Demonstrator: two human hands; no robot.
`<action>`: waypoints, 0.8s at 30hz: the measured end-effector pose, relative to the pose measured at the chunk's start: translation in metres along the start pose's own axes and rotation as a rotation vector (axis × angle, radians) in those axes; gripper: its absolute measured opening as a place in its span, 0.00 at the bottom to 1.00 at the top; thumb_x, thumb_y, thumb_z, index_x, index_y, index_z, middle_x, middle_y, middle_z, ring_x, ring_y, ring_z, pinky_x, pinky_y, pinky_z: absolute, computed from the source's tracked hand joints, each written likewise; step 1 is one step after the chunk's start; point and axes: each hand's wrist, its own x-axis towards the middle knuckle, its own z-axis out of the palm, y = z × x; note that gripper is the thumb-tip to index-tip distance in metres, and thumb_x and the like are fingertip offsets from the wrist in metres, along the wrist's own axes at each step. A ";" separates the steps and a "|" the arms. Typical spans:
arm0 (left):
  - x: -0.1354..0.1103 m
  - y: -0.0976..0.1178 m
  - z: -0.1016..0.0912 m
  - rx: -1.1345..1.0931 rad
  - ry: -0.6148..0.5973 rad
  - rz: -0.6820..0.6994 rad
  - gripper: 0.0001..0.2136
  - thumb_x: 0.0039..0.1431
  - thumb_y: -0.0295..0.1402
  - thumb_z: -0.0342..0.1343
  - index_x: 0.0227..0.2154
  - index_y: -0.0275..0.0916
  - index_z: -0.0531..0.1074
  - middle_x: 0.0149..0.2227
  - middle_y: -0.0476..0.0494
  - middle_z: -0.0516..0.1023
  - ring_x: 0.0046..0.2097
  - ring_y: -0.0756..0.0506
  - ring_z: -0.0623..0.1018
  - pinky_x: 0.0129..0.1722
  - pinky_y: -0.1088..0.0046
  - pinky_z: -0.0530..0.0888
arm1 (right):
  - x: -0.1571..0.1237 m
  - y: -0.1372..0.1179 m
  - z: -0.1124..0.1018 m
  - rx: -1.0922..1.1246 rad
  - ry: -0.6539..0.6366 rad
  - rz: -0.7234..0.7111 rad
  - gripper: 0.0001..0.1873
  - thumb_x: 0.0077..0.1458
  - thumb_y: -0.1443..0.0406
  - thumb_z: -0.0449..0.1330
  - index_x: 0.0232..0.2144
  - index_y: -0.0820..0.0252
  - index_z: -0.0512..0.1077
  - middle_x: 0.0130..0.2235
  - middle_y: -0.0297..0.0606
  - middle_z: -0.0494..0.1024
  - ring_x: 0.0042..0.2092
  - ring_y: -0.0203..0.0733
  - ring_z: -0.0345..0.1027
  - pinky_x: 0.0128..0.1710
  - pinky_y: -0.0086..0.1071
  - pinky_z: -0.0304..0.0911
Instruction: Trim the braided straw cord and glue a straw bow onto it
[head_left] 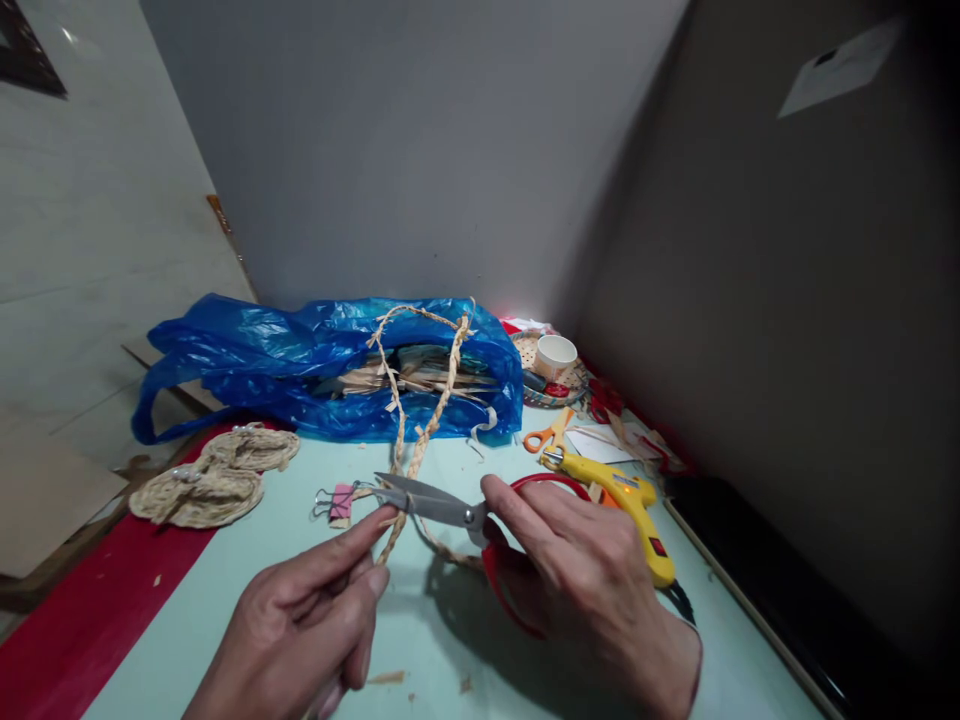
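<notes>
My right hand (585, 570) grips a pair of scissors (431, 500) by red handles, with the blades pointing left across a braided straw cord (437, 415). Between the thumb and fingers of my left hand (307, 600) is the lower part of that cord, just under the blades. The cord rises from there in a loop in front of a blue plastic bag (247, 350). Left of the blade tips lies a pink binder clip (340, 503) with a bit of straw in it. Whether the blades have cut into the cord I cannot tell.
A yellow glue gun (622, 485) and orange-handled scissors (551, 432) lie to the right. A round basket (577, 385) holding a white cup (556, 355) is behind them. Woven straw slippers (202, 490) sit at left. A dark, long object (765, 590) borders the table's right side.
</notes>
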 end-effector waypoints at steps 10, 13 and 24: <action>-0.001 0.003 -0.004 -0.099 -0.122 0.019 0.32 0.44 0.44 0.69 0.52 0.35 0.77 0.11 0.54 0.67 0.14 0.57 0.59 0.14 0.84 0.55 | 0.004 0.000 -0.005 0.186 -0.017 0.140 0.16 0.55 0.71 0.53 0.46 0.63 0.70 0.30 0.33 0.73 0.27 0.37 0.64 0.27 0.31 0.56; -0.001 0.006 -0.004 -0.157 -0.111 0.013 0.28 0.43 0.42 0.69 0.48 0.34 0.79 0.11 0.54 0.68 0.14 0.58 0.59 0.14 0.85 0.54 | 0.006 -0.003 -0.007 0.086 0.001 0.089 0.17 0.54 0.70 0.56 0.46 0.64 0.71 0.30 0.35 0.73 0.28 0.40 0.64 0.27 0.32 0.56; -0.005 0.011 0.002 -0.117 -0.052 0.010 0.23 0.40 0.39 0.70 0.41 0.32 0.81 0.12 0.52 0.70 0.16 0.56 0.59 0.16 0.81 0.55 | 0.005 -0.003 -0.005 -0.119 0.057 -0.014 0.15 0.58 0.68 0.56 0.47 0.68 0.73 0.29 0.40 0.73 0.30 0.45 0.62 0.30 0.37 0.57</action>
